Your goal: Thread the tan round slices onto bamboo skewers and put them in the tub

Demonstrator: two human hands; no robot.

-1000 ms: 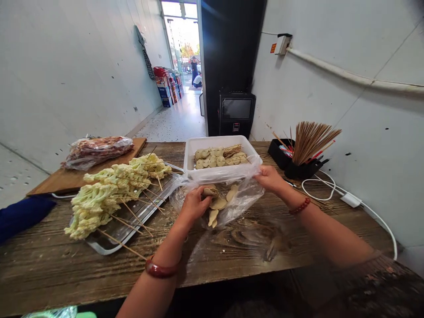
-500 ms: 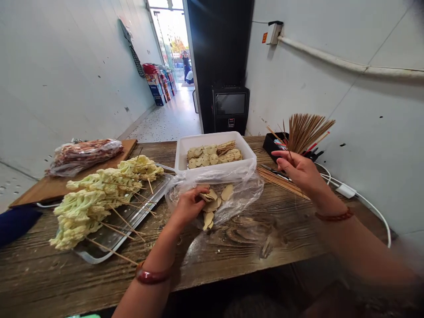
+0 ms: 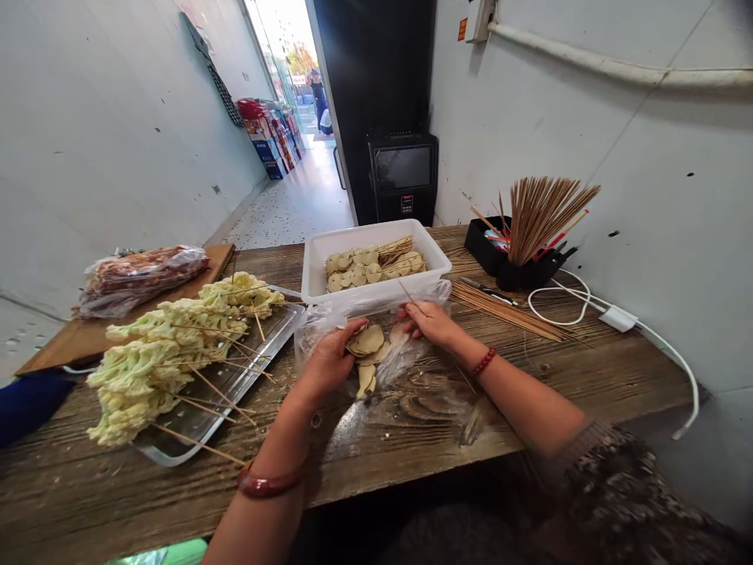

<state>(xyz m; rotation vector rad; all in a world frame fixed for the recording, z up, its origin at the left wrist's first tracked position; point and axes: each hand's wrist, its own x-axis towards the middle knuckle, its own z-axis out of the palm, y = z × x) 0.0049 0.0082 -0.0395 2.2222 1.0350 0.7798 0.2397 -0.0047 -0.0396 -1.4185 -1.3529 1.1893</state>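
My left hand [image 3: 333,357] is closed on a small stack of pale, round, thin slices [image 3: 369,340], whose exact kind I cannot tell. More slices [image 3: 365,380] lie just below it on a clear plastic bag [image 3: 405,362]. My right hand [image 3: 432,323] grips a thin bamboo skewer [image 3: 405,290] a little to the right of the stack. A pale slice lies by its fingertips; whether they touch it I cannot tell. Behind both hands stands a white plastic tub [image 3: 376,296] holding skewered slices [image 3: 353,268].
At left, skewered cauliflower [image 3: 176,333] lies on a clear tray [image 3: 205,431]. Behind it a bagged reddish bundle [image 3: 141,275] rests on a wooden board [image 3: 44,349]. Right: a black holder [image 3: 518,275] of upright skewers [image 3: 541,216], loose skewers [image 3: 506,310], a white cable [image 3: 664,353].
My right hand has come from the upright skewers in the holder to beside the slices, bringing a skewer. My left hand stays at the bag with its slices. The view has tilted slightly down.
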